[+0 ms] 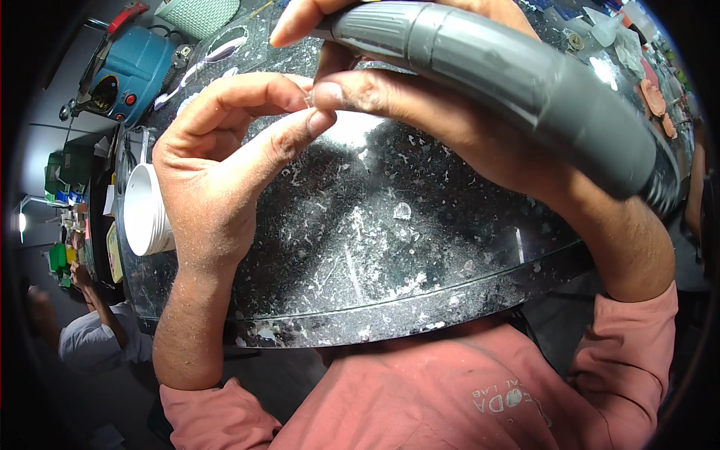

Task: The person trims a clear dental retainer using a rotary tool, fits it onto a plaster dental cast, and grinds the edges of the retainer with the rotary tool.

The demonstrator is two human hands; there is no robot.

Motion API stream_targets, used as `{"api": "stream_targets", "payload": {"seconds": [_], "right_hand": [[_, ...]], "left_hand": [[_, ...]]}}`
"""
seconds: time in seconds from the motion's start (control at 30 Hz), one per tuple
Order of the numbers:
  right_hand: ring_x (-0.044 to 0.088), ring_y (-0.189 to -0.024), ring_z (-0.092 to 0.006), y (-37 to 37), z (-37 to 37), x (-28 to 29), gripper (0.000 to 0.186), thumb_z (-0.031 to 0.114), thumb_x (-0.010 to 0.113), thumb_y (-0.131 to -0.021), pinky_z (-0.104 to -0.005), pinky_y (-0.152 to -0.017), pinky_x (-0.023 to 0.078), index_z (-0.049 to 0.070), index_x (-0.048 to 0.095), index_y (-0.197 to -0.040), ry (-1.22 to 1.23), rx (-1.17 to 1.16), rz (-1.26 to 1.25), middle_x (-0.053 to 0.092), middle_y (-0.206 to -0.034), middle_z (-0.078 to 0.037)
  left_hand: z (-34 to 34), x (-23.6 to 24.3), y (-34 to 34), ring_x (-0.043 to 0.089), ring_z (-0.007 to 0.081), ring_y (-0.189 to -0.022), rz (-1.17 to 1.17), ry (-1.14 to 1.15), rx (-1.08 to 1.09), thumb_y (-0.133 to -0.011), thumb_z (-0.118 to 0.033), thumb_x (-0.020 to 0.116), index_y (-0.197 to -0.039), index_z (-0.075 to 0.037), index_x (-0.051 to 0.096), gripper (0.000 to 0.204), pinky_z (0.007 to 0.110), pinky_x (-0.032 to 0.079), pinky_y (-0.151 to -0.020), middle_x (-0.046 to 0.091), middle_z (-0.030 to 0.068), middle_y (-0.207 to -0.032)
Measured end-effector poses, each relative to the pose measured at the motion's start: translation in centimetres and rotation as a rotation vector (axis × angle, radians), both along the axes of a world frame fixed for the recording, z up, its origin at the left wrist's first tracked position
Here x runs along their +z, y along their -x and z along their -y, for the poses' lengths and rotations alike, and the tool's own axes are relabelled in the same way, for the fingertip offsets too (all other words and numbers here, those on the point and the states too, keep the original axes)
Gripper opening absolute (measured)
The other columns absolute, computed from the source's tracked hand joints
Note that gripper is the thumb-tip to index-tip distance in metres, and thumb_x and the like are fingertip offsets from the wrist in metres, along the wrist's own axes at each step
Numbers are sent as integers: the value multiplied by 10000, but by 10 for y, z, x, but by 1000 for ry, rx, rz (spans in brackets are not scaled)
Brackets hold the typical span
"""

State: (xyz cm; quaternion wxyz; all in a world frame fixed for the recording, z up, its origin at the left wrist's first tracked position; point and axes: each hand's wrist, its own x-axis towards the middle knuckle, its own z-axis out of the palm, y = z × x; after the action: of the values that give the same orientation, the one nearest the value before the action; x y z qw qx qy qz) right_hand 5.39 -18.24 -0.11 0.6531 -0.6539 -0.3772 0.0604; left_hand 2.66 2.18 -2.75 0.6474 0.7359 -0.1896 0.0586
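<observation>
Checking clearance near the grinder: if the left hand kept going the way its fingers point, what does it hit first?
The left hand points right; its fingers already meet the right hand's fingertips, pinching something too small to identify. Just above lies the grey cylindrical handheld power tool. Depth is unclear.

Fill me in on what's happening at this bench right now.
A person in a pink top works over a dark, dust-speckled table. The right hand grips a grey rotary handpiece, its tip hidden behind the fingers. The left hand pinches a tiny clear piece against it. A white cup and a blue machine sit to the left.
</observation>
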Motion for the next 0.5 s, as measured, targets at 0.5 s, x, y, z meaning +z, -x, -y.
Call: {"api": "stream_targets", "payload": {"seconds": [0.5], "right_hand": [[636,-931,-162,-18,3,-13,312,58,652,-821,-281,-834,512,-3,588,-1120,-43,-171,-1,649,-965,-96]], "left_hand": [[-11,-2,-13,619,281,-1007,-331,564,-132,-854,-81,598,-1095,19,525,271,410,398,-1009,641,194,-1039]]}}
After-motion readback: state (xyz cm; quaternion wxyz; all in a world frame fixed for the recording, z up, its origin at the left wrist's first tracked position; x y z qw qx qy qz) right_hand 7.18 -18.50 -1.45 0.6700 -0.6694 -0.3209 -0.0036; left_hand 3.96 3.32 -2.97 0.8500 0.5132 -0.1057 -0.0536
